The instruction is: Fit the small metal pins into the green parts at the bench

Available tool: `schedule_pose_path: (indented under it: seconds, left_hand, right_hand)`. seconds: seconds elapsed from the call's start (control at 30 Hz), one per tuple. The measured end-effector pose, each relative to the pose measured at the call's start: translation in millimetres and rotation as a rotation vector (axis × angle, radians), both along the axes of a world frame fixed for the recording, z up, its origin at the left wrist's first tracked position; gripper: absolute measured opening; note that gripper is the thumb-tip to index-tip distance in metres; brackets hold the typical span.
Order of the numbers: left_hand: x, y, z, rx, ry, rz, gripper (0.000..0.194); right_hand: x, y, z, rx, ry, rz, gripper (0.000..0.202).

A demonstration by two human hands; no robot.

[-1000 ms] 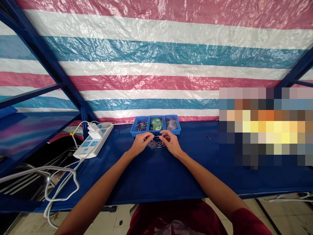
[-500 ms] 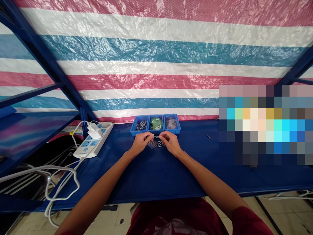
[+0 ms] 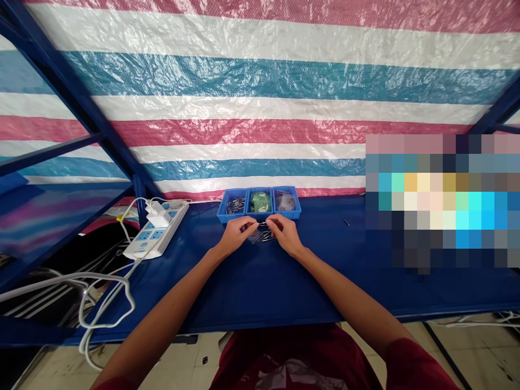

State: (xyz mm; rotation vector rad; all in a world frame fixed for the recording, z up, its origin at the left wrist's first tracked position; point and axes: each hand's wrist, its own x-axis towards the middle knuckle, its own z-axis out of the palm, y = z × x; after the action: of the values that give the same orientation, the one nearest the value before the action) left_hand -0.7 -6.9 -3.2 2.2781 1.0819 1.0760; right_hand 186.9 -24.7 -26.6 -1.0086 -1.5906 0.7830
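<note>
Left hand [image 3: 236,234]: fingers pinched narrow, tips closed on one end of a thin piece [image 3: 262,222].
Right hand [image 3: 285,233]: thumb and finger pinched narrow on the piece's other end.
Piece in hands: lies crosswise between the fingertips, above the surface near the middle of its back edge; too small to make out detail.
Under the hands: loose slim pieces [image 3: 266,236], dark and silvery, with a clear plastic bag [image 3: 255,236] beside them at left.
Blue bins [image 3: 247,201]: three in a row at the middle of the back edge, just beyond the hands.
Bin contents: slim dark-and-silver pieces [image 3: 236,205] in the left; green packet [image 3: 260,202] in the middle; clear bagged stuff [image 3: 285,201] in the right.
Stray piece [image 3: 346,222]: small, dark, alone, right of the bins, toward the back edge.
Power strip [image 3: 140,248]: white with blue sockets, slanted at the back left corner; white adapter [image 3: 158,214] plugged in.
Cables [image 3: 130,303]: white, looping down over the front left corner.
Surface [image 3: 252,292]: dark blue, smooth, front edge nearest the wearer.
Far right: pixelated, unreadable.
Backdrop: glossy striped sheeting [image 3: 260,81], red, white, blue.
Floor [image 3: 179,374]: pale, marked tiles.
</note>
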Motion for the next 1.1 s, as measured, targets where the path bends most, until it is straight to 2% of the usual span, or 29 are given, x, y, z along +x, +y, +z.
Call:
schedule_pose_path:
  seconds: [0.23,0.43,0.6,0.83,1.1]
  left_hand:
    - [0.0,-1.3,4.4,-0.058,-0.007,-0.032,0.036]
    - [0.7,-0.8,1.2,-0.021,-0.053,0.014,0.028]
    - [0.6,-0.6,1.3,0.004,-0.056,0.021,0.031]
    - [-0.9,1.1,-0.5,0.01,-0.077,0.031,0.031]
    - [3.1,-2.7,-0.8,-0.011,-0.204,0.087,0.026]
  right_hand:
    - [-0.5,0.4,-2.4,0.015,-0.021,0.033,0.028]
    - [0.3,-0.5,-1.6,0.046,-0.072,0.004,0.03]
    - [0.7,-1.8,0.8,0.046,-0.09,-0.004,0.033]
    - [0.1,0.4,-2.9,0.025,-0.034,0.015,0.027]
    - [-1.2,-2.3,-0.5,0.015,-0.056,0.014,0.027]
